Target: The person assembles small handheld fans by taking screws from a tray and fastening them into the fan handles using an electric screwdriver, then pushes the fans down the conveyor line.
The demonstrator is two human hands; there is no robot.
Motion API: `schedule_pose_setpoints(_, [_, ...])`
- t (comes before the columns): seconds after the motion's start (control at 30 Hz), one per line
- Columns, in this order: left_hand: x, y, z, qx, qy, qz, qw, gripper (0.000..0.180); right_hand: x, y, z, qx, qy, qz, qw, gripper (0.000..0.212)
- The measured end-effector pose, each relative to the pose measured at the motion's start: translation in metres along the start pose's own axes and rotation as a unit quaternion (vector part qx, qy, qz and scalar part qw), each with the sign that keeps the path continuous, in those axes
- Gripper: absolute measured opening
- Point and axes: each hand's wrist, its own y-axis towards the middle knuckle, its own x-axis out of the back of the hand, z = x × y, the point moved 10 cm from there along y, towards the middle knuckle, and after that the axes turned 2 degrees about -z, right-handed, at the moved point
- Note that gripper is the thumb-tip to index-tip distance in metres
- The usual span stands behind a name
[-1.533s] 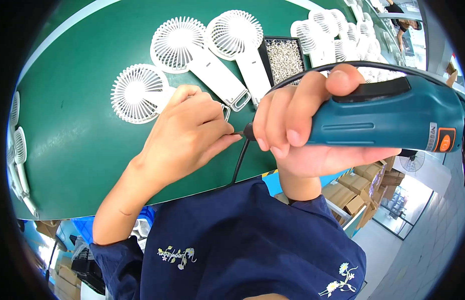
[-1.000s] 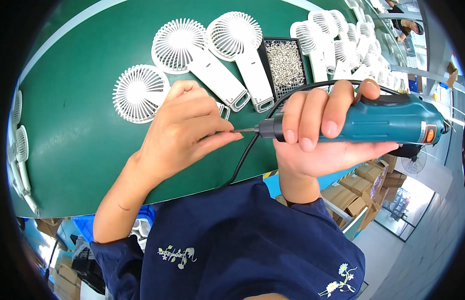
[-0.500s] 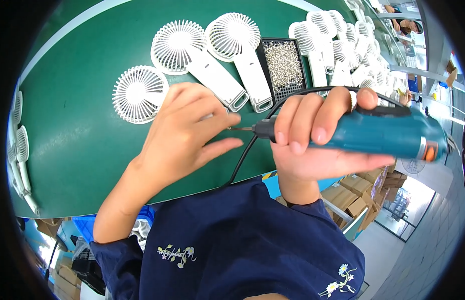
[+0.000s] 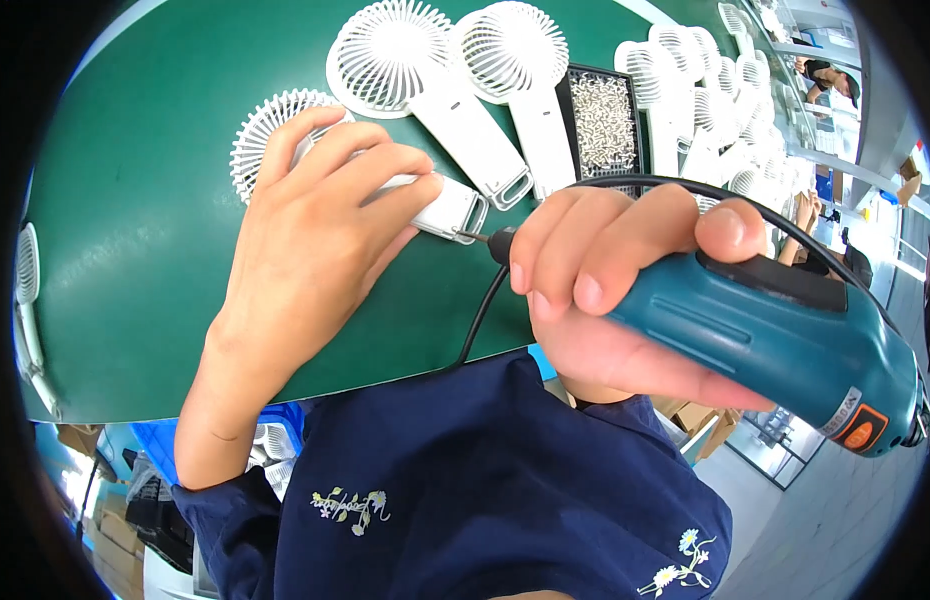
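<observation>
My left hand is closed over a white handheld fan lying on the green table; its round slatted head and the loop end of its handle show on either side of my fingers. A teal electric screwdriver is gripped in my right hand, its body slanting down to the right. The thin bit reaches the handle's loop end. Whether a screw sits at its tip is too small to tell. Two more white fans, one and another, lie just beyond.
A black tray of small silvery screws stands beyond my right hand. Many white fans are crowded at the far right. The screwdriver's black cord loops across the table. A blue bin sits below the table edge.
My left hand has left the bit's tip and taken hold of the near fan. The screwdriver has tilted, its rear end lower, and its bit has come to the fan's handle end. The view shifted slightly.
</observation>
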Motion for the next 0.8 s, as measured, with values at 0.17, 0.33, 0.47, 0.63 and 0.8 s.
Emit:
schedule_pose_setpoints(0.17, [0.0, -0.003, 0.002, 0.007, -0.014, 0.007, 1.0, 0.038, -0.001, -0.001, -0.005, -0.009, 0.0, -0.01, 1.0, 0.083])
schedule_pose_setpoints(0.33, [0.0, -0.003, 0.003, 0.009, -0.024, 0.002, 1.0, 0.038, 0.007, 0.0, -0.007, -0.013, 0.001, -0.02, 1.0, 0.082])
schedule_pose_setpoints(0.47, [-0.001, -0.004, 0.001, 0.009, -0.025, -0.004, 1.0, 0.036, 0.005, -0.006, -0.005, -0.02, 0.005, -0.024, 1.0, 0.081])
schedule_pose_setpoints(0.63, [-0.001, -0.004, 0.002, 0.012, -0.032, -0.009, 0.999, 0.036, 0.005, -0.005, -0.011, -0.016, 0.005, -0.032, 0.999, 0.08])
schedule_pose_setpoints(0.8, [0.0, 0.0, 0.002, 0.011, -0.032, -0.011, 0.999, 0.036, 0.008, -0.003, -0.004, -0.005, 0.001, -0.039, 0.999, 0.079])
